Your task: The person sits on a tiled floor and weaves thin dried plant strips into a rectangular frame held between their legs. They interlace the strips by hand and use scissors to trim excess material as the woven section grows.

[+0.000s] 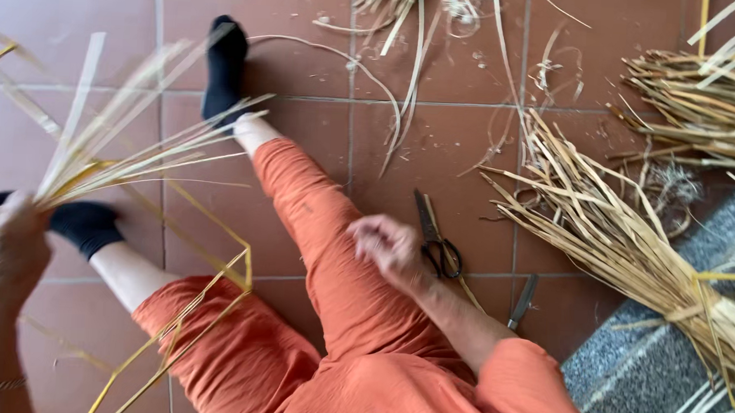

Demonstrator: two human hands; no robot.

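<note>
Left hand (2, 252), at the floor's left edge, closed tight round a fan of pale strips (114, 142) splaying up and right over the black socks (225, 68). Best kept gripped low at the gathered ends, so the strips stay bunched and none slip. Thin yellow strips (207, 294) bent in angles across the orange trousers (330, 312). Right hand (390, 249) blurred above the knee, fingers loosely curled, apparently holding nothing. Just beside it on the tiles, black scissors (436, 242); near them a dark blade (522, 302). Toward the right edge, a tied bundle (630, 243) lying partly on the grey step (649, 376). No containers in view.
</note>
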